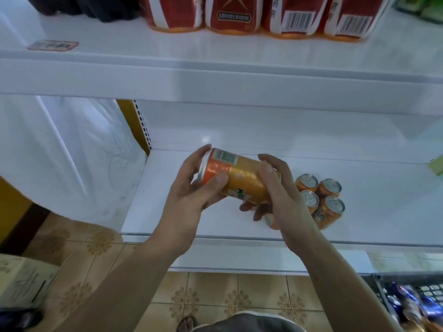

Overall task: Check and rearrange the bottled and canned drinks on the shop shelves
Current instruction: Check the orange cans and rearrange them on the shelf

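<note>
Both hands hold one orange can, lying sideways w/ barcode up, above the lower shelf. Left hand: fingers curled round the barcode end, thumb on the label. Right hand: fingers wrapped over the other end. Just right of the right fingers, four upright cans stand on the shelf, packed together.

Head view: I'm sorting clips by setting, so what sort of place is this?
Most likely a small shop's drinks section: white display shelves, upright orange cans clustered on the lower one, barcoded red-labelled bottles in a row above. The left hand and right hand hold a further orange can.
</note>
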`<control>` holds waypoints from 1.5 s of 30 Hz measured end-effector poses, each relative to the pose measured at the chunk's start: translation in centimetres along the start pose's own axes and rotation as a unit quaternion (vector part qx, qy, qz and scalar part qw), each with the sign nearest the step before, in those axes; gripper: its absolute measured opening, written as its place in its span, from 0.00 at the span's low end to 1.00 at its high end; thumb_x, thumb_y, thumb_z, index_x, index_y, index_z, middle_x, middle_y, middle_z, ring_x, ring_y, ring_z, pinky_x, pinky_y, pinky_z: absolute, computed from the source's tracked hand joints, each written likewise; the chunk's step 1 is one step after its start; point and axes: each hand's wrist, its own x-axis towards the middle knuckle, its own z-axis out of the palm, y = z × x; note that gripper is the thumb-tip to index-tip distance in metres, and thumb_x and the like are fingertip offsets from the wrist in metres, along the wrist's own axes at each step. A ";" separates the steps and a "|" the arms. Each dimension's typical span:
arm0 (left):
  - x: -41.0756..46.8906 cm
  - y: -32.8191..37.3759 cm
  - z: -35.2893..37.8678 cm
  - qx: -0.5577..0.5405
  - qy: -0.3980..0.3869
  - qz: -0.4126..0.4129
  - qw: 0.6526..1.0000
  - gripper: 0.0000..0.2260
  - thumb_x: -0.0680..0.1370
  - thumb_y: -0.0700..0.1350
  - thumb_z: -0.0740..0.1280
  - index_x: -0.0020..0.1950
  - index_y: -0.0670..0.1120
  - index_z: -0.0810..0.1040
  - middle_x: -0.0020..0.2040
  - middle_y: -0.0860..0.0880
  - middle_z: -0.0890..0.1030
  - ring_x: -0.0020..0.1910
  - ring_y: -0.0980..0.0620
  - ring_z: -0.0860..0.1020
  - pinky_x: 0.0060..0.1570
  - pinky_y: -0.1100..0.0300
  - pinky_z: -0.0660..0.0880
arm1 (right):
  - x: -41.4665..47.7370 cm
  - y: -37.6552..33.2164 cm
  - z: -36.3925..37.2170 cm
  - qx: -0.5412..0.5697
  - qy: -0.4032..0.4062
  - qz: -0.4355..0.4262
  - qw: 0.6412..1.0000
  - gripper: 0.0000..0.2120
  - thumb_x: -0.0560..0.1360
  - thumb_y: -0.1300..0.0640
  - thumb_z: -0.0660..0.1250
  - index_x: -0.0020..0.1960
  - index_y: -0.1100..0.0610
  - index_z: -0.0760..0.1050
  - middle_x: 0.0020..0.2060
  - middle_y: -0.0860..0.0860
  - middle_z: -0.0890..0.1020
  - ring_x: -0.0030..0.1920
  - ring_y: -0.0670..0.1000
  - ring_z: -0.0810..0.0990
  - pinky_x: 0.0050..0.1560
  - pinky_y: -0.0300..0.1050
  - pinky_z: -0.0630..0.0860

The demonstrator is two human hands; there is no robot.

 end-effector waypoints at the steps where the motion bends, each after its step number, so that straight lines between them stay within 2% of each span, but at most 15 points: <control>1: 0.1 0.1 0.2 0.001 0.014 -0.009 1.000 0.27 0.69 0.55 0.71 0.69 0.60 0.72 0.62 0.55 0.78 0.59 0.52 0.81 0.55 0.55 0.81 | -0.1 0.2 -0.1 -0.012 -0.012 -0.015 1.000 0.21 0.76 0.38 0.63 0.67 0.39 0.64 0.50 0.43 0.80 0.43 0.51 0.86 0.38 0.43 0.82; 3: 0.0 0.2 0.7 0.019 0.022 -0.037 0.999 0.30 0.68 0.61 0.68 0.69 0.58 0.71 0.63 0.53 0.78 0.58 0.53 0.81 0.57 0.56 0.80 | -0.2 0.6 -0.1 -0.032 -0.011 -0.042 0.999 0.21 0.75 0.41 0.65 0.65 0.38 0.64 0.48 0.37 0.80 0.46 0.49 0.85 0.40 0.42 0.83; 7: -0.2 0.2 0.9 0.040 -0.022 -0.010 0.999 0.25 0.71 0.55 0.67 0.68 0.58 0.70 0.63 0.55 0.77 0.61 0.55 0.79 0.57 0.60 0.79 | 0.2 -0.2 0.3 0.012 0.047 0.029 0.998 0.21 0.72 0.35 0.60 0.55 0.48 0.72 0.38 0.49 0.82 0.31 0.47 0.81 0.30 0.38 0.78; 9: -0.3 0.4 1.0 0.036 -0.028 0.009 0.999 0.21 0.72 0.51 0.68 0.65 0.58 0.74 0.62 0.57 0.77 0.60 0.55 0.80 0.52 0.60 0.80 | 0.2 -0.3 0.2 0.009 0.044 0.066 0.997 0.25 0.72 0.33 0.58 0.58 0.50 0.73 0.40 0.53 0.83 0.33 0.48 0.83 0.33 0.38 0.78; 11: -0.1 0.8 1.1 0.006 -0.009 -0.018 1.000 0.19 0.72 0.53 0.68 0.63 0.56 0.78 0.59 0.54 0.80 0.55 0.55 0.83 0.48 0.61 0.81 | 0.0 -0.1 0.0 0.010 0.037 0.054 0.998 0.25 0.72 0.34 0.58 0.64 0.44 0.72 0.48 0.51 0.82 0.41 0.47 0.85 0.38 0.38 0.80; 14: -0.2 0.8 1.3 0.003 -0.022 -0.059 0.998 0.23 0.70 0.58 0.67 0.65 0.57 0.76 0.59 0.52 0.80 0.51 0.57 0.84 0.47 0.62 0.81 | -0.1 0.1 -0.1 0.004 0.051 0.021 0.998 0.18 0.74 0.38 0.60 0.63 0.36 0.70 0.53 0.47 0.78 0.47 0.47 0.84 0.39 0.39 0.81; 16: -0.4 0.8 1.1 0.010 -0.048 -0.059 0.997 0.25 0.70 0.55 0.69 0.67 0.59 0.73 0.60 0.54 0.79 0.54 0.56 0.83 0.50 0.61 0.80 | 0.2 0.2 0.1 0.018 0.076 0.045 0.996 0.14 0.79 0.40 0.60 0.60 0.44 0.73 0.47 0.51 0.81 0.41 0.49 0.85 0.34 0.40 0.79; 19: -0.4 0.6 0.9 0.017 -0.046 -0.040 0.998 0.26 0.70 0.49 0.71 0.68 0.57 0.73 0.58 0.52 0.81 0.56 0.51 0.83 0.50 0.59 0.81 | 0.4 0.2 -0.1 0.048 0.071 0.091 0.992 0.22 0.77 0.36 0.59 0.62 0.50 0.72 0.41 0.54 0.84 0.35 0.50 0.84 0.32 0.40 0.78; 21: 0.0 0.5 0.8 0.005 -0.013 -0.054 0.998 0.25 0.70 0.53 0.70 0.67 0.54 0.75 0.57 0.48 0.82 0.56 0.49 0.83 0.51 0.56 0.82 | 0.1 0.3 -0.3 0.055 0.043 0.064 0.996 0.25 0.73 0.37 0.61 0.66 0.48 0.70 0.43 0.52 0.84 0.37 0.51 0.84 0.35 0.41 0.79; 23: 0.2 0.5 0.7 0.020 -0.001 -0.069 0.997 0.26 0.70 0.58 0.68 0.67 0.53 0.74 0.58 0.49 0.83 0.57 0.51 0.83 0.56 0.54 0.81 | 0.0 0.3 -0.3 0.041 0.048 0.044 0.997 0.21 0.76 0.42 0.63 0.66 0.50 0.71 0.42 0.50 0.84 0.37 0.51 0.85 0.37 0.40 0.80; 26: 0.1 0.1 0.6 0.061 -0.035 -0.039 0.997 0.25 0.73 0.57 0.73 0.69 0.54 0.73 0.60 0.54 0.82 0.60 0.56 0.80 0.62 0.58 0.77 | 0.7 0.6 -0.3 0.079 0.095 0.103 0.987 0.22 0.81 0.41 0.60 0.58 0.59 0.77 0.36 0.53 0.83 0.31 0.51 0.80 0.28 0.39 0.75; 29: -0.1 -0.2 0.6 0.091 -0.061 0.033 0.993 0.25 0.72 0.47 0.73 0.68 0.56 0.73 0.62 0.58 0.80 0.64 0.57 0.77 0.58 0.63 0.77 | 1.4 1.3 -0.5 0.204 0.053 0.235 0.949 0.31 0.80 0.33 0.55 0.56 0.60 0.79 0.34 0.56 0.81 0.26 0.48 0.71 0.22 0.35 0.67; 32: -0.1 -0.5 0.6 0.109 -0.071 0.080 0.988 0.23 0.72 0.45 0.71 0.66 0.54 0.74 0.62 0.58 0.81 0.64 0.56 0.78 0.57 0.64 0.77 | 1.4 2.3 -0.9 0.271 -0.004 0.305 0.913 0.32 0.80 0.33 0.53 0.49 0.60 0.80 0.34 0.57 0.79 0.22 0.45 0.64 0.20 0.33 0.63; 36: -0.1 -0.6 0.6 0.122 -0.071 0.093 0.986 0.21 0.72 0.47 0.71 0.65 0.54 0.75 0.59 0.61 0.82 0.62 0.58 0.78 0.54 0.67 0.76 | 1.6 2.9 -0.9 0.287 -0.038 0.313 0.904 0.35 0.79 0.33 0.52 0.38 0.60 0.83 0.33 0.57 0.77 0.20 0.44 0.64 0.18 0.33 0.62; 45: 0.0 -0.8 0.3 0.133 -0.064 0.101 0.984 0.21 0.72 0.48 0.71 0.65 0.55 0.75 0.60 0.61 0.81 0.63 0.58 0.78 0.55 0.66 0.77 | 1.9 3.9 -0.9 0.300 -0.063 0.319 0.897 0.34 0.79 0.32 0.53 0.43 0.60 0.82 0.34 0.58 0.77 0.19 0.45 0.64 0.18 0.34 0.62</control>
